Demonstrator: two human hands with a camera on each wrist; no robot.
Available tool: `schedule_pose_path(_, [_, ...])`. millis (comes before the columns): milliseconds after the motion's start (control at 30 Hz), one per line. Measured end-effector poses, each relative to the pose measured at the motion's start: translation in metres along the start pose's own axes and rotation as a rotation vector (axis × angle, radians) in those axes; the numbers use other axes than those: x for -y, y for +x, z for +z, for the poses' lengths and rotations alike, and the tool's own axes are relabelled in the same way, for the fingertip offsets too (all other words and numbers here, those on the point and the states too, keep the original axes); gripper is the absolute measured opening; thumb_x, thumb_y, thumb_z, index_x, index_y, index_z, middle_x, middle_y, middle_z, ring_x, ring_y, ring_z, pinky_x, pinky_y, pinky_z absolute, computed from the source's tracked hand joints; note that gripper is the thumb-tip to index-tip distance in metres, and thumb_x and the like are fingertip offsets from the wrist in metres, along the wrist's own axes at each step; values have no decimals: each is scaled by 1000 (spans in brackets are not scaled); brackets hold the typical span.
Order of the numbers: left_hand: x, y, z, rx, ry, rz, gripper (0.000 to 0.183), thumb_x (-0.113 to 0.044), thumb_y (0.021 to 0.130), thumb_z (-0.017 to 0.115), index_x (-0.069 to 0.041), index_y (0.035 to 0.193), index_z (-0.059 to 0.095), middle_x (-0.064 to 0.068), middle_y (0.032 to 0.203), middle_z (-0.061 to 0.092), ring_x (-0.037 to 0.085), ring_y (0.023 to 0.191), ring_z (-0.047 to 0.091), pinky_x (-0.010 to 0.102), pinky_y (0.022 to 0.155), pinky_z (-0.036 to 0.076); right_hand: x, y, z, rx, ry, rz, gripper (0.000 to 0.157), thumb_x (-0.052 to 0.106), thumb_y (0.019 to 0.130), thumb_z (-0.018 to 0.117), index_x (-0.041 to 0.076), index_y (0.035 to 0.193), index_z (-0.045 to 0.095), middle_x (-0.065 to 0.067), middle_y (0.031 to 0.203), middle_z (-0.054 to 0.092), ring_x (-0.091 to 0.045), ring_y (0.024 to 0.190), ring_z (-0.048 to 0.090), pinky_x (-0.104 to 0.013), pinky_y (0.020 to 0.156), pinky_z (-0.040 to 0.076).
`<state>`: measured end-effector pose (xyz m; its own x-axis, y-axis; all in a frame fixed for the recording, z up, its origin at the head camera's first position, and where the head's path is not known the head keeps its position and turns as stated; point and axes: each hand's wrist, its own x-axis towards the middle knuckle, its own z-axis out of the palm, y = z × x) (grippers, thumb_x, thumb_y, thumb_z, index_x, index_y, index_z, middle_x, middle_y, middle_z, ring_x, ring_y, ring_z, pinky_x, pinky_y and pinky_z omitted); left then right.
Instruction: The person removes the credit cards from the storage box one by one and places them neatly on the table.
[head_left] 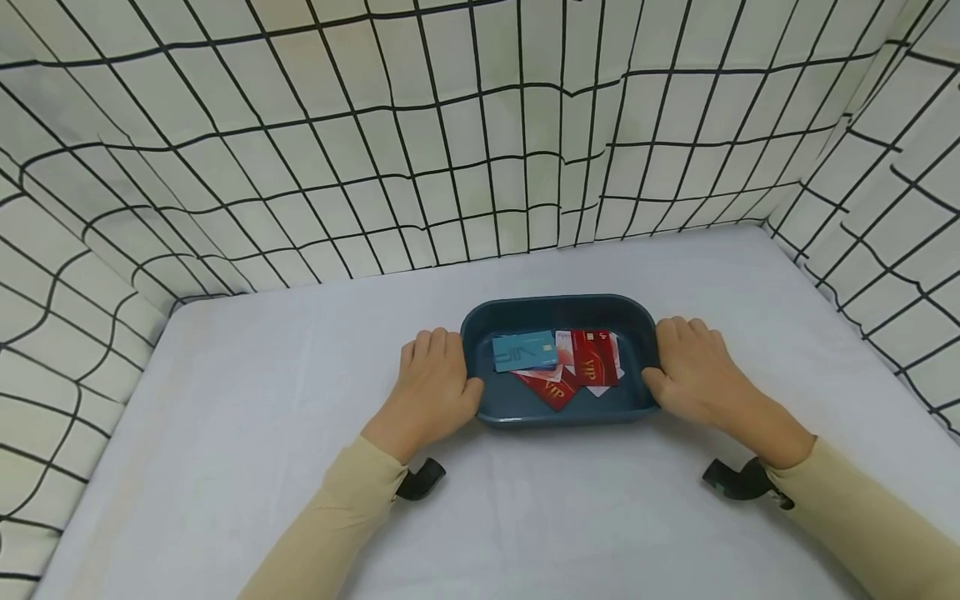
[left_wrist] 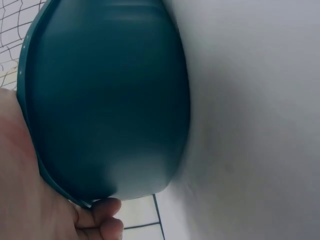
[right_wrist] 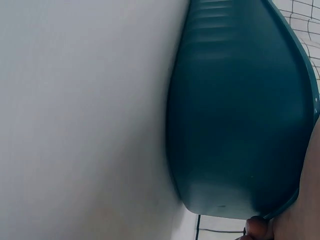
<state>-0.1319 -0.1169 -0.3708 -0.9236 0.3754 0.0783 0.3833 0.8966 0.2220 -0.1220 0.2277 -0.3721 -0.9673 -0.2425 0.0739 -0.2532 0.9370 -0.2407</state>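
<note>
Your left hand [head_left: 433, 385] and right hand [head_left: 696, 375] grip a tray [head_left: 498, 408] by its ends.
Hold both sides level, so the loose cards [head_left: 525, 352] inside don't slide.

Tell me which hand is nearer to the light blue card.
Left. The left hand grips the end of the teal tray beside the light blue card; the right hand grips the opposite end, with a red VIP card in between.

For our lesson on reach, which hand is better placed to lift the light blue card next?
Probably the left hand: it grips the left end of the tray, nearer the light blue card. The right hand grips the opposite end, farther away.
</note>
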Motion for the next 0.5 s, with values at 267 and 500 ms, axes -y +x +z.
schedule_pose_path(267, [13, -12, 0, -25, -13, -13, 24, -21, 88, 49, 0, 100, 49, 10, 91, 42, 29, 94, 37, 47, 91, 32, 15, 1, 5, -22, 15, -27, 25, 21, 84, 54, 0, 95, 49, -11, 82, 50, -28, 79, 43, -37, 69, 31])
schedule_pose_path(500, [21, -22, -1, -52, -10, -17, 26, -20, 89, 51, 2, 104, 50, 10, 91, 42, 29, 94, 37, 46, 89, 32, 25, 2, 10, -33, 27, -46, 25, 21, 84, 54, 0, 96, 50, -11, 82, 50, -28, 80, 43, -37, 69, 32])
